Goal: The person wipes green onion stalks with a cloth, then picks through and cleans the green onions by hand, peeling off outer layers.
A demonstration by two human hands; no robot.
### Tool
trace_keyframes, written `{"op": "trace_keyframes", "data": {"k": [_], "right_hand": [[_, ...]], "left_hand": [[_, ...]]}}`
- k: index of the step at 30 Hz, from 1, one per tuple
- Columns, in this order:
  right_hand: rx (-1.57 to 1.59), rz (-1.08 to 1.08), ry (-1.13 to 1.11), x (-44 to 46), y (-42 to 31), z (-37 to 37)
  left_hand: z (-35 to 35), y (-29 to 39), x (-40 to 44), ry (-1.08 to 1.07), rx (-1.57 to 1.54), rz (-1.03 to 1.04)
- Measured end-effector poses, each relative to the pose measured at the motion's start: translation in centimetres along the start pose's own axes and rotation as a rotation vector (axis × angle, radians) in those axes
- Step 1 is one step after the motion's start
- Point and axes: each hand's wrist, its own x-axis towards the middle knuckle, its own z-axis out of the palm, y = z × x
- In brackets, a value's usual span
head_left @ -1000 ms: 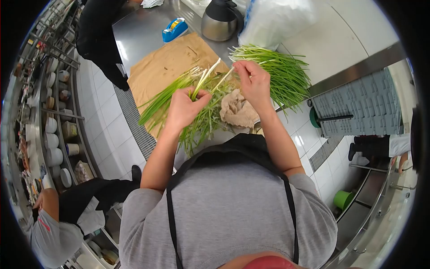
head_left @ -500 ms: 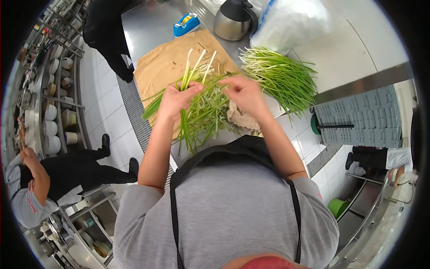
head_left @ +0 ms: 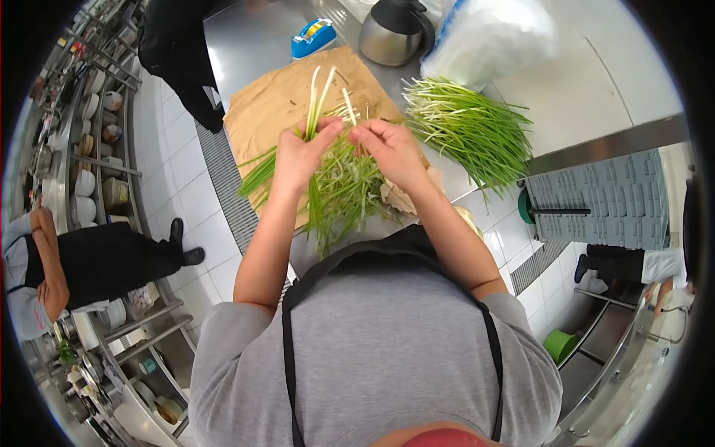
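The left hand (head_left: 300,155) has its grip around some green onions (head_left: 321,100), over the table's (head_left: 249,33) near edge. The right hand's (head_left: 396,155) fingertips bunch beside it, on what I can't tell. Such close picking calls for a light pinch.

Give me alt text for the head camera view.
The left hand holds green stalks over brown paper on a steel counter, with the right hand close beside. A bigger bunch lies right; a tape dispenser and jug stand behind.
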Motion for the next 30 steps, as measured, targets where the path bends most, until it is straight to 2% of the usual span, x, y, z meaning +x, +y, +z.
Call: {"op": "trace_keyframes", "data": {"k": [1,4,7,10,13,17,19,22,25,28,30], "right_hand": [[-0.061,-0.024,-0.045,-0.2,-0.2,0.3],[0.031,-0.033,-0.049,0.0,-0.1,1.3],[-0.205,-0.030,-0.191,-0.4,-0.5,0.6],[-0.134,0.041,-0.254,-2.2,0.4,0.4],[-0.357,0.096,-0.381,-3.7,1.7,-0.8],[-0.577,0.024,-0.493,-5.0,2.5,-3.1],[-0.589,-0.018,-0.490,-5.2,2.0,-3.8],[-0.572,-0.263,-0.344,-4.3,-0.8,-4.0],[-0.533,-0.225,-0.038,-4.1,-3.7,-2.6],[-0.411,-0.335,-0.044,-2.5,-3.3,-0.1],[-0.448,-0.391,-0.026,-1.3,-3.7,1.8]], "left_hand": [[-0.2,0.4,0.1,0.006,-0.009,-0.017],[-0.1,1.2,0.6,0.014,-0.077,0.016],[-1.5,2.0,1.9,0.082,-0.134,0.058],[-4.1,2.7,3.5,0.126,-0.211,0.121],[-5.8,3.7,4.3,0.170,-0.297,0.170],[-8.4,4.5,6.2,0.187,-0.455,0.194],[-8.9,5.5,6.7,0.179,-0.513,0.187],[-9.3,5.9,7.7,0.091,-0.596,0.173],[-9.3,6.3,7.9,0.050,-0.653,0.171],[-7.8,6.8,7.9,0.060,-0.666,0.197],[-6.1,7.2,7.4,0.066,-0.654,0.223]]}}
